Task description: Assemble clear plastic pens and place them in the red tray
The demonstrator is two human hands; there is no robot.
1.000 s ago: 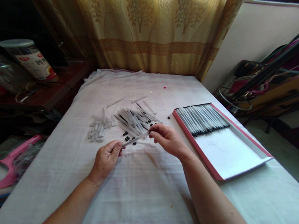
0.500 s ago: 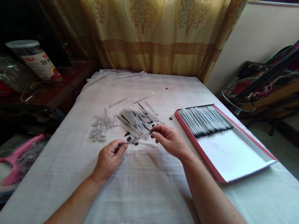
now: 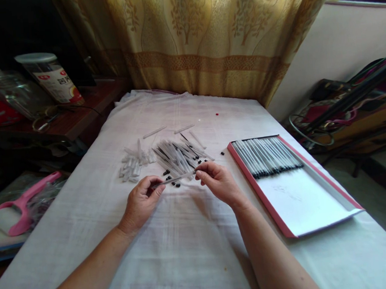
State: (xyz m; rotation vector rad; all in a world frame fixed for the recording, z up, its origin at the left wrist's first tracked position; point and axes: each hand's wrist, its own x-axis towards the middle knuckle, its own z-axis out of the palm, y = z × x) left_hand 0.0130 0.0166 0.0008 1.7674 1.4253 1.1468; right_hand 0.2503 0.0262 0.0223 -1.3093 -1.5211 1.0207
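A slim clear pen (image 3: 179,178) spans the gap between my two hands, low over the cloth. My left hand (image 3: 143,202) is closed round its left end. At the other end, the fingertips of my right hand (image 3: 219,183) pinch the pen near a dark tip; the exact part is hidden by the fingers. Just behind lies a pile of clear pen barrels and dark refills (image 3: 172,153). Small black end plugs (image 3: 178,185) are scattered along its near side. Clear pen caps (image 3: 131,167) form a heap to the left.
Right of my hands, a shallow red-edged box (image 3: 275,213) holds a row of pens (image 3: 267,156) with black ends. A red bit (image 3: 217,114) lies farther back on the white cloth (image 3: 175,253). Jars (image 3: 52,80) stand on a brown desk at left, above a pink-handled object (image 3: 24,206).
Both hands keep their hold on the pen, which has hardly moved. The whole view has shifted slightly, so the surroundings sit a little farther right.
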